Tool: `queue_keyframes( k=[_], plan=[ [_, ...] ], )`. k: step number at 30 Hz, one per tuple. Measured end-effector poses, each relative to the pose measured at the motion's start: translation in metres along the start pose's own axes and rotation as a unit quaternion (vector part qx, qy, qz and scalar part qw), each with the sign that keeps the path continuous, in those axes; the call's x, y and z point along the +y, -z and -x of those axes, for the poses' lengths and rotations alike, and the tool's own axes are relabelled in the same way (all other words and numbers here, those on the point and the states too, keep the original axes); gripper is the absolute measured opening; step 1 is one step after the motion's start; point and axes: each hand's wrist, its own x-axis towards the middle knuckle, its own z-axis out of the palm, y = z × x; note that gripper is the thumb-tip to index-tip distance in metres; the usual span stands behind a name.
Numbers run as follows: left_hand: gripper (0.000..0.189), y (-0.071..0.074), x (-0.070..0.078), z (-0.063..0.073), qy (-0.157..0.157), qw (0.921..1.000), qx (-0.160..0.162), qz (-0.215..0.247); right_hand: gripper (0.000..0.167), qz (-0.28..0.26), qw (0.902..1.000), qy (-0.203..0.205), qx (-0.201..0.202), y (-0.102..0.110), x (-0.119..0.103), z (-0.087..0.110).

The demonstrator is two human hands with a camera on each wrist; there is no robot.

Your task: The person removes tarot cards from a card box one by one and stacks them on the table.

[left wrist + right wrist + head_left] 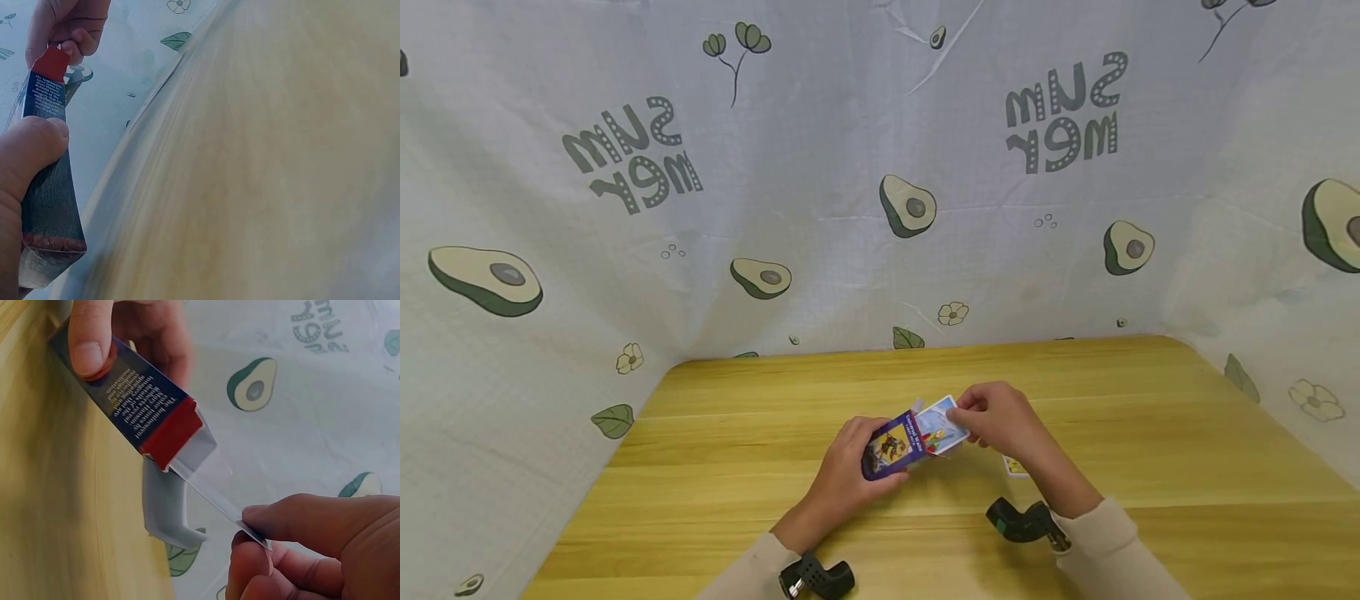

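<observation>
My left hand (848, 467) grips a dark blue card box (880, 460) with a picture and "Universal" printed on its front. Its thumb lies on the narrow printed side (53, 181), as the left wrist view shows. The box is tilted, with its end flap (175, 434), red on one face, folded out. A picture card (938, 423) sticks partway out of the open end, and my right hand (1000, 414) pinches its outer end between thumb and fingers. In the right wrist view the card (212, 501) appears edge-on.
Another card (1014, 467) lies on the wooden table (737, 467), partly hidden by my right forearm. Behind the table hangs a pale cloth (835, 150) printed with avocados. Both wrists wear black devices, one on the left (817, 577), one on the right (1022, 522).
</observation>
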Motion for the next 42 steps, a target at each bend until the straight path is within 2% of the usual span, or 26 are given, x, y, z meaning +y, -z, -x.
queue_keyframes(
  k=[7, 20, 33, 42],
  plan=[
    [0.068, -0.001, -0.001, 0.0, 0.0, 1.0, 0.001, 0.001, 0.017, -0.029, 0.9996, 0.002, -0.003, 0.009, 0.002, 0.002],
    [0.068, -0.001, -0.001, 0.0, -0.003, 1.0, 0.007, 0.0, 0.026, -0.039, 0.9991, -0.003, -0.016, 0.027, 0.008, 0.003],
    [0.068, 0.0, -0.001, 0.0, -0.013, 0.9998, 0.011, 0.002, 0.031, -0.077, 0.9967, 0.005, -0.027, 0.047, 0.013, 0.004],
    [0.068, 0.0, -0.001, 0.0, -0.015, 0.9998, 0.01, -0.005, 0.036, -0.085, 0.9958, -0.03, -0.019, 0.064, 0.021, 0.004]
  ],
)
